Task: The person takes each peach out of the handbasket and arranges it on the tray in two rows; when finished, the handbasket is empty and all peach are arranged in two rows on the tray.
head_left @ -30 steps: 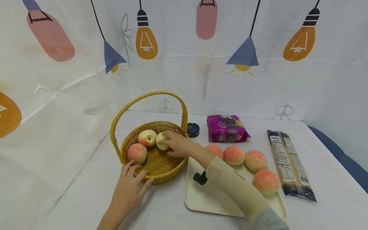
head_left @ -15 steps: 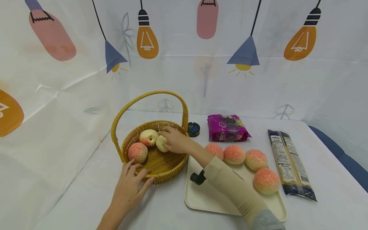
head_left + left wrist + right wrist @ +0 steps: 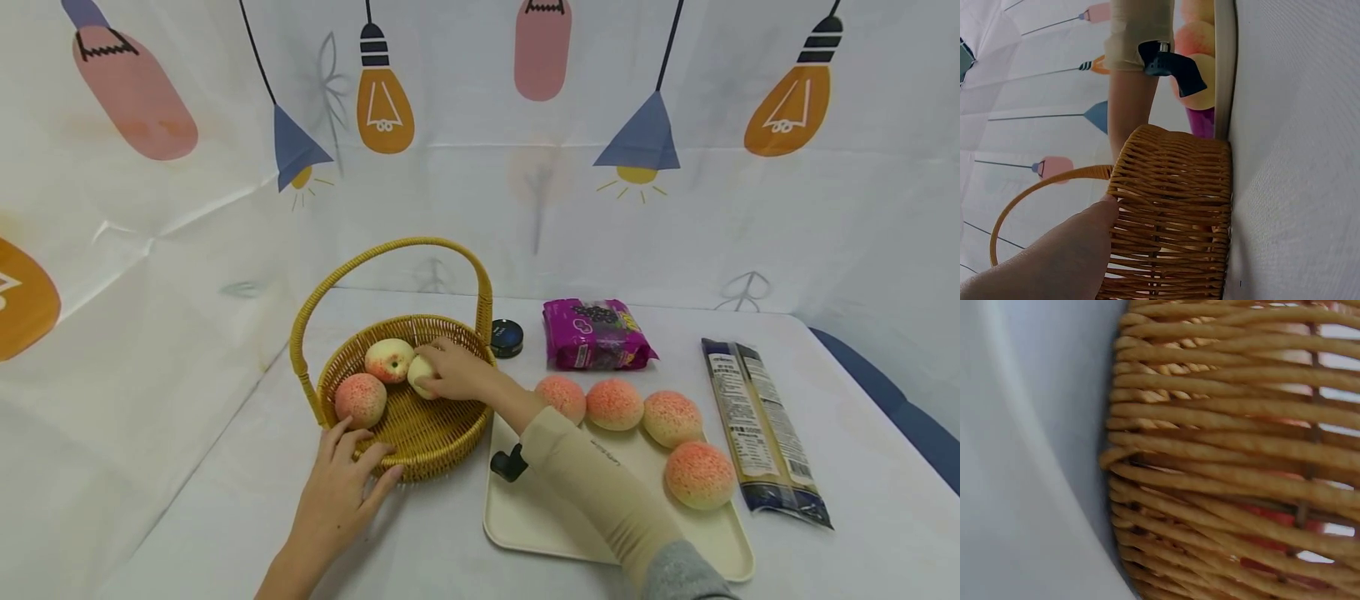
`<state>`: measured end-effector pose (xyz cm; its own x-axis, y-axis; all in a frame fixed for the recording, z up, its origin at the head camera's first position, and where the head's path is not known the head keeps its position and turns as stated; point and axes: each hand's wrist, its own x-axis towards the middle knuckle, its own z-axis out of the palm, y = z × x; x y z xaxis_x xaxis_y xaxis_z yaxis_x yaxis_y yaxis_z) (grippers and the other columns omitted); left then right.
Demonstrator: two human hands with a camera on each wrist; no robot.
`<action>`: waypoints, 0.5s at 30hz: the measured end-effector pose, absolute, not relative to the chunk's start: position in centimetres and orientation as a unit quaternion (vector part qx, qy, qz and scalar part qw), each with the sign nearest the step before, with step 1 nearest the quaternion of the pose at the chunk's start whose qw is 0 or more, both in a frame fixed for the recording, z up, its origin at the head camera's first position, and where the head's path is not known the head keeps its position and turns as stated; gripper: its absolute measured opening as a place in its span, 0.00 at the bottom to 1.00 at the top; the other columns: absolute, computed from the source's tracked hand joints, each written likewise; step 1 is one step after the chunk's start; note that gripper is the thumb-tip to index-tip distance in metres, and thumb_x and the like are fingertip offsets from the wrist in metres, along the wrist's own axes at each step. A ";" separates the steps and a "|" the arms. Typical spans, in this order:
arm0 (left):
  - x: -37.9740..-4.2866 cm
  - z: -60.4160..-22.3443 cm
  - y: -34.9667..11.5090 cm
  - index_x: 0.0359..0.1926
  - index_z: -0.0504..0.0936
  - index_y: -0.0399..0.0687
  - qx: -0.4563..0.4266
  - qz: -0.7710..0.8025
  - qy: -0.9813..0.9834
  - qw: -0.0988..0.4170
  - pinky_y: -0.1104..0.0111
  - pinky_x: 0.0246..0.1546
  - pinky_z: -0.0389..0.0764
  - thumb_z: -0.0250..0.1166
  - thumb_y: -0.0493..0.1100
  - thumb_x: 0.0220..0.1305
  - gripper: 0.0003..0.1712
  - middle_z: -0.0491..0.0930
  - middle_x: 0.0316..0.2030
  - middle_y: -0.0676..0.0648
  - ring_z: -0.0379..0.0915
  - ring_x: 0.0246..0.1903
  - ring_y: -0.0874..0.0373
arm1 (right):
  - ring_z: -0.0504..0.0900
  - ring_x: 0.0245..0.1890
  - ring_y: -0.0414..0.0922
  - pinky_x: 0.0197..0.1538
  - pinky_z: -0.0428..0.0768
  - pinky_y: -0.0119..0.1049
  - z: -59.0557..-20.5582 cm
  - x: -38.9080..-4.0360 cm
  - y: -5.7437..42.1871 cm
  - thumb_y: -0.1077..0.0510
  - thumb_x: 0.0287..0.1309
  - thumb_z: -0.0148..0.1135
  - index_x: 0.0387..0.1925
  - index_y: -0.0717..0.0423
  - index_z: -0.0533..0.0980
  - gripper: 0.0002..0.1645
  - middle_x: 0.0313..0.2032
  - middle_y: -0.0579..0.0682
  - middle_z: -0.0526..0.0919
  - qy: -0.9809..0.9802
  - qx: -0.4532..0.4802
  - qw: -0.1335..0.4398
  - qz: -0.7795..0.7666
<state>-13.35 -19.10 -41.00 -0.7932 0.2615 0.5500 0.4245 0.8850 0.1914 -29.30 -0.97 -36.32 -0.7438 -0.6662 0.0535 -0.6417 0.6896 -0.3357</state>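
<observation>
A yellow wicker basket (image 3: 431, 462) with an arched handle holds several peaches. My right hand (image 3: 457, 372) reaches inside and grips a pale peach (image 3: 420, 377), its fingers partly covering it. A pale peach with a red patch (image 3: 388, 361) lies right beside that one, and a pinkish peach (image 3: 360, 400) lies at the left side. My left hand (image 3: 337, 492) holds the basket's near rim, fingers over the edge and thumb low on the outside. In the left wrist view the hand is at the woven wall (image 3: 1172, 206). The right wrist view shows only wicker (image 3: 1229, 444), with the hand hidden.
A cream tray (image 3: 540, 525) on the right carries several peaches (image 3: 699, 475). Behind it lie a purple packet (image 3: 596, 335) and a round black container (image 3: 506, 337). A long packet (image 3: 765, 433) lies at the far right. A black wrist device (image 3: 510, 463) overhangs the tray.
The right hand has shifted slightly, and the peach in it now sits a little lower, close to the red-patched one. The left hand stays at the basket rim.
</observation>
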 end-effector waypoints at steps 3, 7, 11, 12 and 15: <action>-13.4 -41.1 -19.1 0.37 0.81 0.52 -0.184 -0.156 -0.934 0.263 0.46 0.56 0.60 0.62 0.55 0.58 0.13 0.72 0.41 0.41 0.56 0.57 0.40 | 0.71 0.51 0.50 0.51 0.73 0.40 -36.7 -29.2 -1.2 0.46 0.61 0.55 0.64 0.50 0.63 0.31 0.57 0.56 0.65 0.917 -0.369 0.023 -0.150; -13.4 -41.1 -19.1 0.37 0.81 0.53 -0.181 -0.156 -0.936 0.260 0.46 0.56 0.60 0.61 0.55 0.58 0.13 0.72 0.42 0.41 0.56 0.58 0.41 | 0.71 0.51 0.50 0.52 0.71 0.41 -36.9 -29.0 -1.3 0.46 0.59 0.58 0.63 0.50 0.64 0.32 0.57 0.56 0.65 0.913 -0.382 0.006 -0.141; -13.3 -41.1 -19.1 0.37 0.81 0.53 -0.180 -0.153 -0.936 0.261 0.46 0.56 0.60 0.61 0.55 0.58 0.14 0.72 0.41 0.41 0.56 0.58 0.41 | 0.70 0.51 0.49 0.52 0.70 0.41 -37.2 -28.9 -1.4 0.47 0.57 0.61 0.62 0.49 0.65 0.32 0.57 0.56 0.64 0.909 -0.391 0.004 -0.141; -13.3 -41.1 -19.1 0.37 0.81 0.52 -0.181 -0.152 -0.936 0.262 0.46 0.56 0.60 0.61 0.55 0.59 0.14 0.72 0.41 0.41 0.56 0.57 0.41 | 0.70 0.52 0.49 0.51 0.70 0.40 -37.2 -29.0 -1.4 0.48 0.56 0.61 0.61 0.48 0.66 0.32 0.57 0.56 0.64 0.908 -0.394 0.005 -0.142; -13.4 -41.2 -19.2 0.36 0.82 0.52 -0.183 -0.150 -0.935 0.266 0.46 0.56 0.60 0.61 0.56 0.59 0.14 0.72 0.41 0.40 0.56 0.57 0.40 | 0.67 0.51 0.51 0.47 0.71 0.39 -37.3 -28.9 -1.3 0.50 0.56 0.62 0.59 0.46 0.69 0.28 0.57 0.56 0.63 0.902 -0.407 0.005 -0.144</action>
